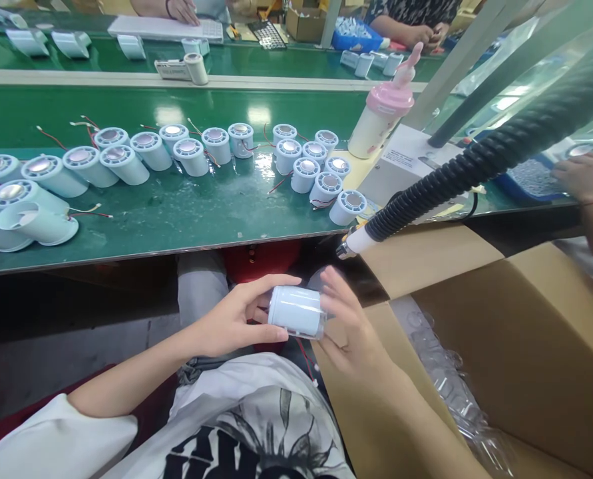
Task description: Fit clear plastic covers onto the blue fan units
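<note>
In my left hand (pixel 246 318) is a light blue plastic cylinder (pixel 297 311), lying on its side with a clear plastic cover around it. The thumb and fingers wrap the cylinder's left end. At its right end is my right hand (pixel 353 326), thumb low and fingers high. Motion smears those fingers, so I cannot tell whether they grip the clear cover. Thin red wires (pixel 307 359) hang beneath the cylinder. Behind my hands, on the green bench (pixel 201 213), similar light blue cylinders (pixel 190 157) stand in groups, several with wires sticking out.
A cardboard box (pixel 516 359) at the right holds clear plastic covers (pixel 440 379). A black flexible hose (pixel 456 173) slants down beside a grey box-shaped stand (pixel 400 163). A pink-capped bottle (pixel 381 120) stands behind. Co-workers' hands show across the bench and at the right edge.
</note>
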Demonstrator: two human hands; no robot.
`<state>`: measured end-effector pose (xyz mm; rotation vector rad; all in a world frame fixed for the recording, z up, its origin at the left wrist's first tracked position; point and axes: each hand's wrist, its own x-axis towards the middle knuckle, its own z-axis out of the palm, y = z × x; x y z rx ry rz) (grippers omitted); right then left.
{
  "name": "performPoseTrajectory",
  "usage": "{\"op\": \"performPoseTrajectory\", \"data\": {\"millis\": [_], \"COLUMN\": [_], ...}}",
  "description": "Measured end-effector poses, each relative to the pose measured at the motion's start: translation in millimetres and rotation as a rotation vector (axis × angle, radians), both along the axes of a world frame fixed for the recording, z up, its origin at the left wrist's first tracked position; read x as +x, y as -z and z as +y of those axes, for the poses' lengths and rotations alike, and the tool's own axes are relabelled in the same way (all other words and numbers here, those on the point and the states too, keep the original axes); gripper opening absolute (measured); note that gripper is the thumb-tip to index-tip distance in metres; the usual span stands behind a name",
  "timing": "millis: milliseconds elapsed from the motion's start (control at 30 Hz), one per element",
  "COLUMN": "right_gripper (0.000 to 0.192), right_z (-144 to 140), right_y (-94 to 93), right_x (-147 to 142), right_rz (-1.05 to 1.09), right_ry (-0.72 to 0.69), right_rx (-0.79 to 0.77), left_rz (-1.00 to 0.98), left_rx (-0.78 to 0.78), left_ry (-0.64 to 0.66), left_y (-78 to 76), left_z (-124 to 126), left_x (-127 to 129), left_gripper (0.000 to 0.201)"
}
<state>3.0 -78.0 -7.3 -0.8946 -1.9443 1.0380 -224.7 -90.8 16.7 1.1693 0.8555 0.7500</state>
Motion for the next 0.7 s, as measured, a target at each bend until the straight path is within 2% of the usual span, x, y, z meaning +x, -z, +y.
{"op": "performPoseTrajectory", "data": {"millis": [33,67,100,233,300,467,600,700], "right_gripper": [0.045,0.045,0.046,0.048,0.046,0.036,0.038,0.047], "right_z": [0,0,0,0,0,3,-2,-2], "right_y": [1.0,1.2,0.7,-4.6,-6.2,-0.5,9.4,16.5], "right_x": [1,2,2,1,2,8,0,0], "right_rz": [-0.01,-0.004,0.025,0.261,0.298,0.191,0.204,0.158], "right_ry": [-0.047,-0.085,-0.101,-0.094,-0.076,-0.067,-0.035,-0.081], "right_rx": [0.092,0.108,0.05,-0.499,-0.619,-0.479,-0.548,-0.603], "left_rz": [-0.009,-0.007,0.007,0.073,0.069,-0.016,-0.053,0.052], "left_rx": [-0.023,-0.035,-0.029,0.113,0.115,-0.093,-0.218,-0.299], "left_ry": [0.003,0.012,0.022,0.075,0.099,0.152,0.166,0.145], "left_y": [0.2,0.3,0.3,-1.7,-2.6,3.9,15.8,22.4], "left_z": [1,1,2,5,7,11,9,13], "left_x": [0,0,0,-3,-4,0,4,0], "left_gripper": [0.058,0.06,0.063,0.071,0.067,0.069,0.072,0.064]}}
